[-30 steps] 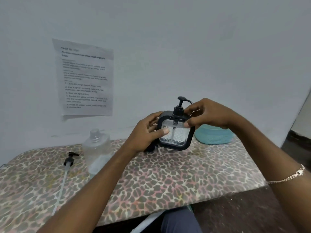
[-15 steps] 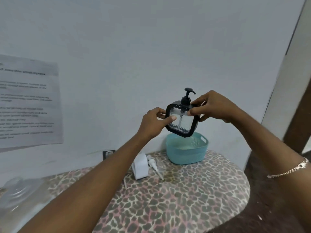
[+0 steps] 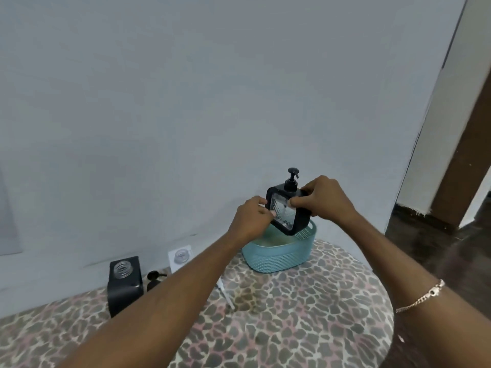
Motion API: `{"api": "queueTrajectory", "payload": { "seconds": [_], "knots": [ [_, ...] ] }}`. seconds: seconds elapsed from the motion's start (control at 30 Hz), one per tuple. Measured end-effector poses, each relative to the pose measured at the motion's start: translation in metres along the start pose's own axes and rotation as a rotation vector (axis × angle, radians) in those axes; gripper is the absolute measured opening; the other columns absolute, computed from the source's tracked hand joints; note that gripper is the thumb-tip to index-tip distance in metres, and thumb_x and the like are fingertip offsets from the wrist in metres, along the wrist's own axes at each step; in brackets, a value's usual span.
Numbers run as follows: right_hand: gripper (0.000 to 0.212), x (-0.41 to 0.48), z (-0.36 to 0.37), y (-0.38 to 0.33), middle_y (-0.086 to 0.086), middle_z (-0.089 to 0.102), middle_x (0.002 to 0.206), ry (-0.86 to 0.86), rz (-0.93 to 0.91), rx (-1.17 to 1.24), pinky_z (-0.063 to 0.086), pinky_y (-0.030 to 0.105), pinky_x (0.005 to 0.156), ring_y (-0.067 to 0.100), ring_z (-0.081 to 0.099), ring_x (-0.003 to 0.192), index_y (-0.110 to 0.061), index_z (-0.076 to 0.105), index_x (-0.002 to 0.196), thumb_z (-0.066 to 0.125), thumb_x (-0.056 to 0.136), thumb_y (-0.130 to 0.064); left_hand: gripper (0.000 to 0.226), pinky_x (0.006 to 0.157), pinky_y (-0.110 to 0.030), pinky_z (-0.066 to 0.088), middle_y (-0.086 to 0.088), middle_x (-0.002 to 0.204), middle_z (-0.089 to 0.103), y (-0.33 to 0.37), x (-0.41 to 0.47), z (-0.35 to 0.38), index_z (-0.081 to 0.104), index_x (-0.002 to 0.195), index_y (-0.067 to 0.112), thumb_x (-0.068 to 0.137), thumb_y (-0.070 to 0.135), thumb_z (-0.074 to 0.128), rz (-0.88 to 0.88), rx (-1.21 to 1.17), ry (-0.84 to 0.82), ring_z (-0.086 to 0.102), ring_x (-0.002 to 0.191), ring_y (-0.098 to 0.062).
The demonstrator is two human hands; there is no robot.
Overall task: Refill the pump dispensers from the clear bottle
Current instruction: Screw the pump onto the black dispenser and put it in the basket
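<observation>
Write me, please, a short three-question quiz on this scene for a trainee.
1. True or false: the held pump dispenser has its pump fitted.
2. It is held over: A) the teal basket; B) a sink; C) a drawer.
3. Fill the gap: the black dispenser on the table has ___ pump on its neck.
Key: 1 true; 2 A; 3 no. The left hand and right hand both grip the held one.

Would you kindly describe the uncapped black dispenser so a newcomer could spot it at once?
On the leopard-print table, look along the wall, left of the teal basket. The black dispenser stands farthest left; unlike the hand-held black one, its threaded neck carries no pump.
</observation>
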State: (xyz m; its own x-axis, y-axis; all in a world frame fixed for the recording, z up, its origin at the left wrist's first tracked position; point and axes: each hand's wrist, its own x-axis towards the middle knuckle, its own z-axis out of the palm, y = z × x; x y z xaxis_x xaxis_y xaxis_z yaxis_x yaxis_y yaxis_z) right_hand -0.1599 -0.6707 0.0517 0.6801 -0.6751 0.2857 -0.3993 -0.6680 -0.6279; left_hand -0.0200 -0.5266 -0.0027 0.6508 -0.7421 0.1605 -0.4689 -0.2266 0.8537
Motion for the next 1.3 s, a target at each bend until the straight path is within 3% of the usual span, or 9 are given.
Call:
{"api": "queueTrajectory", "payload": {
  "seconds": [0.1, 0.2, 0.27, 0.43, 0.53, 0.77, 0.97, 1.17, 1.3],
  "knots": [
    [0.042, 0.002, 0.023, 0.017, 0.003, 0.043, 0.048, 0.022, 0.011, -0.038, 0.03, 0.029, 0.046, 0.017, 0.039, 0.048, -0.009, 0.052, 0.052, 0.084, 0.066, -0.032, 0.051, 0.093, -0.028, 0.049, -0.003, 0.135, 0.066, -0.007, 0.0, 0.011, 0.053, 0.147, 0.018, 0.097, 0.013, 0.062, 0.035, 0.14, -0.107, 0.063, 0.113, -0.018],
    [0.04, 0.001, 0.04, 0.029, -0.001, 0.04, 0.049, 0.045, 0.031, -0.075, 0.026, 0.027, 0.045, 0.016, 0.036, 0.048, -0.011, 0.051, 0.053, 0.082, 0.065, -0.034, 0.064, 0.097, -0.028, 0.046, -0.004, 0.15, 0.059, -0.011, 0.0, 0.019, 0.043, 0.156, 0.019, 0.095, 0.003, 0.053, 0.051, 0.239, -0.191, 0.058, 0.131, -0.023],
    [0.042, 0.0, 0.05, 0.037, -0.001, 0.041, 0.049, 0.062, 0.049, -0.082, 0.028, 0.027, 0.045, 0.016, 0.037, 0.047, -0.005, 0.053, 0.056, 0.081, 0.064, -0.036, 0.068, 0.098, -0.032, 0.048, -0.005, 0.154, 0.055, -0.011, 0.0, 0.023, 0.036, 0.16, 0.019, 0.096, 0.002, 0.051, 0.061, 0.303, -0.233, 0.059, 0.13, -0.026],
    [0.044, -0.007, 0.06, 0.048, -0.003, 0.043, 0.05, 0.094, 0.064, -0.129, 0.029, 0.026, 0.046, 0.016, 0.037, 0.045, -0.009, 0.052, 0.057, 0.081, 0.069, -0.04, 0.078, 0.079, -0.032, 0.044, -0.015, 0.142, 0.061, -0.014, 0.003, 0.033, 0.023, 0.165, 0.027, 0.095, 0.005, 0.049, 0.052, 0.449, -0.339, 0.064, 0.112, -0.033],
    [0.043, -0.012, 0.064, 0.054, -0.002, 0.045, 0.054, 0.109, 0.064, -0.166, 0.029, 0.028, 0.049, 0.017, 0.04, 0.047, -0.007, 0.055, 0.059, 0.08, 0.071, -0.041, 0.079, 0.084, -0.035, 0.048, -0.011, 0.146, 0.06, -0.016, 0.004, 0.038, 0.021, 0.166, 0.028, 0.094, 0.007, 0.047, 0.027, 0.486, -0.363, 0.063, 0.116, -0.032],
    [0.039, -0.015, 0.07, 0.058, -0.005, 0.048, 0.08, 0.097, 0.098, -0.263, 0.037, 0.039, 0.076, 0.018, 0.051, 0.065, -0.015, 0.054, 0.063, 0.076, 0.076, -0.045, 0.078, 0.105, -0.046, 0.05, -0.011, 0.15, 0.057, -0.016, 0.008, 0.038, 0.019, 0.166, 0.028, 0.095, 0.005, 0.043, 0.003, 0.541, -0.443, 0.059, 0.125, -0.031],
    [0.042, -0.014, 0.073, 0.061, 0.001, 0.048, 0.091, 0.085, 0.13, -0.288, 0.035, 0.039, 0.076, 0.023, 0.053, 0.076, -0.016, 0.049, 0.062, 0.077, 0.077, -0.045, 0.077, 0.092, -0.035, 0.042, -0.016, 0.152, 0.054, -0.014, 0.012, 0.041, 0.013, 0.167, 0.03, 0.098, 0.007, 0.039, -0.021, 0.572, -0.491, 0.057, 0.127, -0.034],
    [0.04, -0.011, 0.077, 0.062, 0.0, 0.041, 0.103, 0.076, 0.146, -0.392, 0.036, 0.04, 0.082, 0.026, 0.046, 0.106, -0.015, 0.072, 0.089, 0.073, 0.081, -0.055, 0.079, 0.091, -0.036, 0.044, -0.018, 0.148, 0.056, -0.011, 0.014, 0.042, 0.007, 0.168, 0.032, 0.099, 0.008, 0.038, -0.016, 0.605, -0.511, 0.059, 0.121, -0.033],
    [0.048, -0.014, 0.077, 0.061, 0.002, 0.041, 0.109, 0.066, 0.177, -0.379, 0.036, 0.042, 0.084, 0.03, 0.045, 0.112, -0.015, 0.073, 0.098, 0.072, 0.083, -0.06, 0.073, 0.086, -0.034, 0.043, -0.017, 0.139, 0.061, -0.008, 0.011, 0.041, 0.025, 0.165, 0.025, 0.097, 0.007, 0.042, 0.014, 0.592, -0.479, 0.059, 0.111, -0.03]
  ]
}}
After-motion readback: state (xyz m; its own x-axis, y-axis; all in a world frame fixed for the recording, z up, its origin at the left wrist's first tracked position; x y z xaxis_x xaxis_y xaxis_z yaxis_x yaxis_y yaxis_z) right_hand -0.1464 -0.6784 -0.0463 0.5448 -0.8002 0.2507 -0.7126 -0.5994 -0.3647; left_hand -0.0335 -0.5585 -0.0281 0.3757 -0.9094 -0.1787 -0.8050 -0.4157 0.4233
